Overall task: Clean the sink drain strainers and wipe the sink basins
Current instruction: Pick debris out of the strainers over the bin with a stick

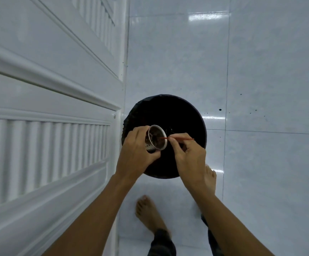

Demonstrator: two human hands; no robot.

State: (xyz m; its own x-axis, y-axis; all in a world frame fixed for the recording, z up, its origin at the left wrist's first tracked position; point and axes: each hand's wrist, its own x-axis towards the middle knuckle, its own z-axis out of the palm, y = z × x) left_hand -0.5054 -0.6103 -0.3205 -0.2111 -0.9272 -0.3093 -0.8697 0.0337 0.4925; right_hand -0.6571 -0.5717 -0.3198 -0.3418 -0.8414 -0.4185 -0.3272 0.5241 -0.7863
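It looked like a home: glossy white floor tiles (260, 71), a white panelled door (48, 89), a black bin (186, 117), bare feet (148, 211)

The bin's (183, 115) inside is black (contents cannot be told).

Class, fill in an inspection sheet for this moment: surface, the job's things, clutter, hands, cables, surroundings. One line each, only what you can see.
Surface: glossy white tiled floor, with a few small dark specks right of the bin.
Job's things: metal strainer, tilted over the black bin, dark residue inside it; thin red stick, its tip poked into the strainer.
Clutter: nothing seen.
Hands: left hand grips the strainer; right hand pinches the stick.
Cables: nothing seen.
Surroundings: white panelled door on the left, beside the bin; the person's bare feet on the tiles. No sink in view.
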